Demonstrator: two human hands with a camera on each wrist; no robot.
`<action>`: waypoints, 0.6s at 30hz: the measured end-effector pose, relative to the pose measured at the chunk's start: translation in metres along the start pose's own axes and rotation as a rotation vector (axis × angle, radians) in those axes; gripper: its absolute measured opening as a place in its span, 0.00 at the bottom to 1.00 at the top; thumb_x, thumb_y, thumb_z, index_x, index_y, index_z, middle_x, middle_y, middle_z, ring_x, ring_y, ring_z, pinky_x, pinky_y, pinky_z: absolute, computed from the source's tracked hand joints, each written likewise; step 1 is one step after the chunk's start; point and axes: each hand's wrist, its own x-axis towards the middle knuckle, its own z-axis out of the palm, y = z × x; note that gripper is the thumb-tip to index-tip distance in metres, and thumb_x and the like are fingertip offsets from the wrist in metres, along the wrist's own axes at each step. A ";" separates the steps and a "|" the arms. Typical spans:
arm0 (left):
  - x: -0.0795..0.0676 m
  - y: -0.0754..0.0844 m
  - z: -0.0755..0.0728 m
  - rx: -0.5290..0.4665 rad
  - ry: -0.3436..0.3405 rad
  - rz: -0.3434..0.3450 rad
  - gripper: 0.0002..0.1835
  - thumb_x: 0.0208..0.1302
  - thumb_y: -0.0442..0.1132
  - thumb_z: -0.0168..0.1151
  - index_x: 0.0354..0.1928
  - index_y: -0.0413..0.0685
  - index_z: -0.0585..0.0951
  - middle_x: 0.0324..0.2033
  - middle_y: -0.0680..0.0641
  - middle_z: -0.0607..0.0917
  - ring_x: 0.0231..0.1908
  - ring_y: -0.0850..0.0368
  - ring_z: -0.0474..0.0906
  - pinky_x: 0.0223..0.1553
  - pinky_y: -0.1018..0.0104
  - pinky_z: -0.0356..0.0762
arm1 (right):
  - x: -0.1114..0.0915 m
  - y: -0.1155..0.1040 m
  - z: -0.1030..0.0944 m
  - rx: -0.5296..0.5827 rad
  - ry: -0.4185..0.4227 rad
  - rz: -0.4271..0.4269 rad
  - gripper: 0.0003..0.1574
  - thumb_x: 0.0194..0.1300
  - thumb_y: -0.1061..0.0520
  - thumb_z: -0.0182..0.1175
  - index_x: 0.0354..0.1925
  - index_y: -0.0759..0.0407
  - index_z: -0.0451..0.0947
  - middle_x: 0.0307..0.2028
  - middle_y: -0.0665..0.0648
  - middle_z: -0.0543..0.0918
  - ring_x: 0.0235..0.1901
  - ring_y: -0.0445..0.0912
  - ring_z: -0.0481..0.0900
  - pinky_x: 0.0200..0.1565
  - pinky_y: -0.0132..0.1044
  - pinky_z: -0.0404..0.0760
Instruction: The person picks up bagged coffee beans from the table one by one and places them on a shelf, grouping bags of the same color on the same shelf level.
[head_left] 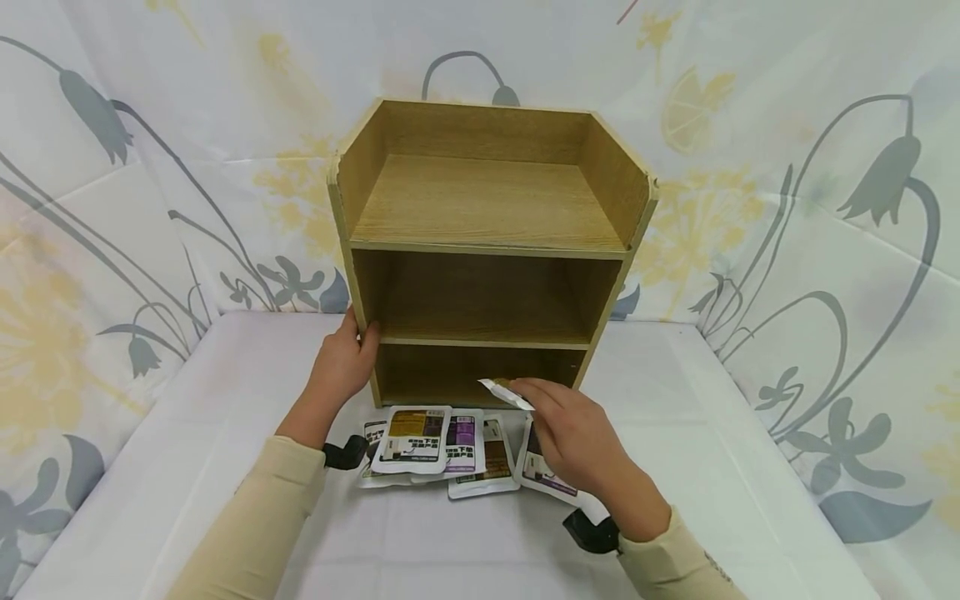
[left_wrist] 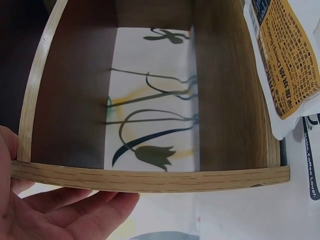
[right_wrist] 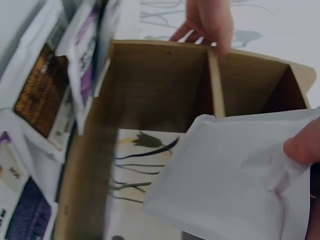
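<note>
A small wooden shelf (head_left: 487, 204) with an open top tray and two compartments below stands at the middle. My left hand (head_left: 341, 362) grips its left side panel, thumb at the front edge and fingers along the outside (left_wrist: 95, 212). In front of the lower compartment, my right hand (head_left: 581, 433) pinches a white sachet (right_wrist: 230, 170), seen nearly edge-on in the head view. Beneath that hand lies a purple-and-white sachet (head_left: 543, 471). More coffee sachets overlap in a loose pile: one with a gold label (head_left: 412, 437), one purple (head_left: 463, 442), one brown (head_left: 491, 458).
The shelf stands on a white-covered table (head_left: 225, 400), close to a flower-printed cloth backdrop (head_left: 810, 208). The sachet pile lies right against the shelf's front bottom edge. A black band (head_left: 345, 452) is at the left wrist and a similar black piece (head_left: 591, 532) at the right.
</note>
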 end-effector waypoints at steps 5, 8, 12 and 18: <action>0.000 0.000 0.000 -0.004 -0.002 0.008 0.32 0.77 0.50 0.36 0.75 0.40 0.51 0.62 0.29 0.72 0.54 0.32 0.78 0.51 0.41 0.77 | 0.005 -0.002 -0.011 0.014 0.063 -0.047 0.26 0.62 0.64 0.53 0.59 0.58 0.75 0.54 0.55 0.82 0.52 0.50 0.82 0.47 0.44 0.82; 0.000 -0.001 0.001 -0.004 -0.002 0.009 0.32 0.77 0.50 0.35 0.75 0.40 0.50 0.62 0.28 0.72 0.54 0.32 0.78 0.50 0.41 0.77 | 0.009 -0.002 -0.017 0.019 0.108 -0.079 0.27 0.61 0.65 0.52 0.59 0.58 0.75 0.54 0.56 0.82 0.51 0.50 0.82 0.46 0.44 0.82; 0.000 -0.001 0.002 0.000 -0.003 0.003 0.32 0.77 0.51 0.35 0.75 0.41 0.50 0.61 0.28 0.73 0.53 0.32 0.79 0.50 0.41 0.77 | 0.012 -0.002 -0.024 0.025 0.172 -0.122 0.28 0.59 0.67 0.51 0.59 0.59 0.75 0.53 0.56 0.82 0.50 0.50 0.82 0.44 0.44 0.83; 0.000 -0.002 0.002 -0.005 0.002 0.005 0.32 0.77 0.51 0.35 0.75 0.41 0.51 0.61 0.28 0.74 0.53 0.32 0.79 0.50 0.40 0.77 | 0.019 -0.003 -0.038 0.034 0.248 -0.178 0.28 0.61 0.66 0.46 0.60 0.61 0.75 0.54 0.57 0.82 0.49 0.51 0.82 0.43 0.45 0.82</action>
